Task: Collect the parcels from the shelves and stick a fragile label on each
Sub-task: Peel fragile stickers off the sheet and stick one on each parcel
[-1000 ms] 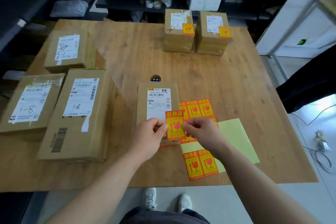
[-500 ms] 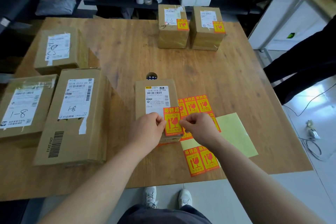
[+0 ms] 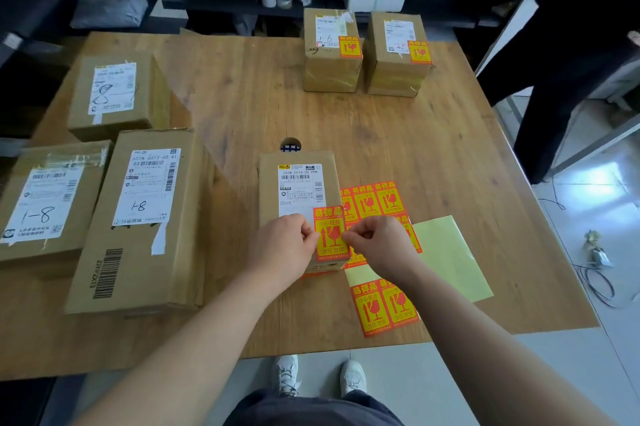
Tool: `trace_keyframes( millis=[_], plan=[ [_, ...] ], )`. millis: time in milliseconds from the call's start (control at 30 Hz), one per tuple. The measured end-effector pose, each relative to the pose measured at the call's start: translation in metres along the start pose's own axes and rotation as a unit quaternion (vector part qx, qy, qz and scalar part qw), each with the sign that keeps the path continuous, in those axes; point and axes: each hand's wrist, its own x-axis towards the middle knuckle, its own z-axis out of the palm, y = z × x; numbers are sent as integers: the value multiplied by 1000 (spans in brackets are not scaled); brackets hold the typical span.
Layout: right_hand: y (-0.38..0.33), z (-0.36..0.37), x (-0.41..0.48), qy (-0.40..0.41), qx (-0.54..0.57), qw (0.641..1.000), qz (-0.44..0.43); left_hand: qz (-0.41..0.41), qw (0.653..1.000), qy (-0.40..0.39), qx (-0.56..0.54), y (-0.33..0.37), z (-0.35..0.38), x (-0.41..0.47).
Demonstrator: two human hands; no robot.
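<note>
At centre frame, we are pinching the fragile label [image 3: 330, 235] by its side edges, left hand [image 3: 282, 249] and right hand [image 3: 379, 244] both curling their fingers [image 3: 306, 231] on it. It is lying over the lower right corner of the small parcel [image 3: 270, 190] on the desk [image 3: 398, 141]. Our knuckles are hiding the contact itself; the right hand is covering part of the sticker sheet [image 3: 384, 308].

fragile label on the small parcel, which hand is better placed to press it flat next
Probably left. The left hand pinches the left edge of the fragile label directly over the top of the small parcel; the right hand pinches the right edge out past the parcel, over the label sheet.
</note>
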Motion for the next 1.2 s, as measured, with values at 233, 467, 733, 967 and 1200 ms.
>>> trace_keyframes(
  millis=[233,467,733,967,1200],
  plan=[
    [-2,0,0,2,-20,1000,1,3,1000,-4,16,2,0,2],
    [-4,3,2,17,-44,999,10,2,1000,-4,17,2,1,4],
    [-1,0,0,57,-68,996,-23,47,998,38,-27,-6,4,-2],
    [5,9,-5,43,-257,943,-205,204,967,118,99,-26,22,-9],
    [10,-1,0,-7,-397,896,-200,173,958,95,209,-22,20,-10]
  ],
)
